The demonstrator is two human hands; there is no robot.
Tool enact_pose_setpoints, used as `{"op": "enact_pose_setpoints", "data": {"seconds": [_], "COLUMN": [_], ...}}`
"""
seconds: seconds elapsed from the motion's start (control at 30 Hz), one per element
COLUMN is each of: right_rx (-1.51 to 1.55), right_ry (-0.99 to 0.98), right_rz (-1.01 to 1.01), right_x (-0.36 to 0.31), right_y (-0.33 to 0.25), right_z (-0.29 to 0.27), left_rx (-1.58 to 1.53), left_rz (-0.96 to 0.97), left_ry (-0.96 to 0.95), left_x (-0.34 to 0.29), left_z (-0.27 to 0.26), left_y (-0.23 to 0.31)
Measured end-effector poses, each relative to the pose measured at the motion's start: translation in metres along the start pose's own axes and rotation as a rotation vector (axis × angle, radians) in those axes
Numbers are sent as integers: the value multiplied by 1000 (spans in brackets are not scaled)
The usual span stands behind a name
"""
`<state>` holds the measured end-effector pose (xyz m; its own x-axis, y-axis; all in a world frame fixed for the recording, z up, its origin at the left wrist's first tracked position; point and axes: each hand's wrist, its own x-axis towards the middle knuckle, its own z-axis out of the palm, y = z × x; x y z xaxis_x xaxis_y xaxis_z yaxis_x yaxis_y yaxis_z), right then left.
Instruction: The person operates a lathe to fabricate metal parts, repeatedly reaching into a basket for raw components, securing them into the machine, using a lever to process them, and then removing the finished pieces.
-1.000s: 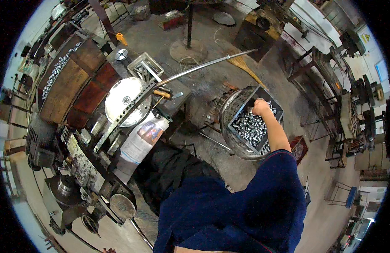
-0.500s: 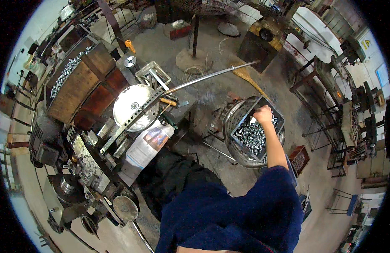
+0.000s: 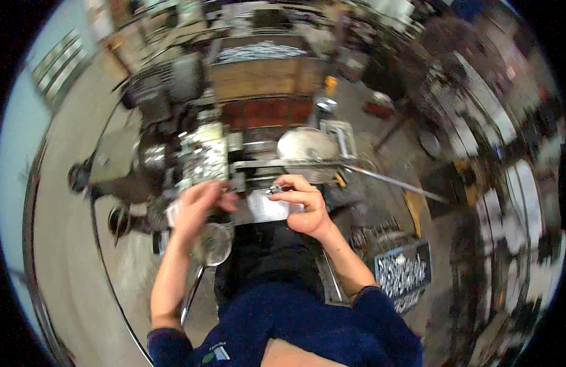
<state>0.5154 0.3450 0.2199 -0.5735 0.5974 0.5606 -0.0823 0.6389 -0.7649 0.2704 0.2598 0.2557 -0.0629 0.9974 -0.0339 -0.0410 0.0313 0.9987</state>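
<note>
A small shiny metal part is pinched between the thumb and fingers of my right hand, above my lap in front of the machine. My left hand is at the machine's near edge, beside its metal-littered bed. It is smeared by motion, but its fingers look stretched and apart, with nothing visible in them. A white printed sheet or bag lies below and between the hands. To the right, a dark tray holds many similar small metal parts.
A long lever bar sticks out rightward from the machine. A round pale disc lies behind it. At the back stands a wooden-sided bin of metal parts. The round chuck is at left, a round pad below my left hand.
The view has turned left toward the machine. My right hand has left the tray of parts and now holds a small metal part before me. My left hand has come into view.
</note>
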Motion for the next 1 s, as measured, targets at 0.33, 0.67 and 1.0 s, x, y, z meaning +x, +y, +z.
{"op": "enact_pose_setpoints", "data": {"seconds": [0.33,0.67,1.0], "right_rx": [93,-196,-889], "right_ry": [-262,-632,-684], "right_rz": [-99,-175,-216], "right_x": [63,117,205], "right_y": [-22,-40,11], "right_z": [90,116,191], "left_rx": [-369,834,768], "left_rz": [6,300,266], "left_ry": [117,323,724], "left_x": [-25,-34,-129], "left_z": [-17,-67,-168], "left_y": [-24,-6,12]}}
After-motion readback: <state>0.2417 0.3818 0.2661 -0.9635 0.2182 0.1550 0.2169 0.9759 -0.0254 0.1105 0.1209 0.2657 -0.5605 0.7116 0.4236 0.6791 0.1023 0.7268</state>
